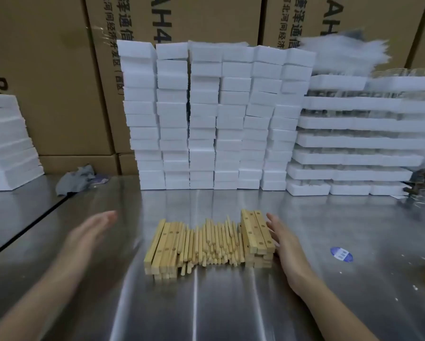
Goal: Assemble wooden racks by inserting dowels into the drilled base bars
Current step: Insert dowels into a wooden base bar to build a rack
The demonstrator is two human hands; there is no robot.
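A heap of several wooden dowels (212, 244) lies on the steel table, lengthwise toward me. Drilled base bars are stacked on both sides of it: a low stack on the left (163, 249) and a taller stack on the right (257, 236). My right hand (284, 244) lies flat with straight fingers against the right stack's outer side. My left hand (90, 232), blurred, is open with straight fingers, well apart from the left stack and holding nothing.
White foam blocks (206, 116) are stacked in columns behind the wood. Foam trays holding glassware (359, 141) stand at the back right, more foam (7, 143) at the left, cardboard boxes behind. A grey cloth (74, 179) and a blue sticker (341, 254) lie on the table (206, 303).
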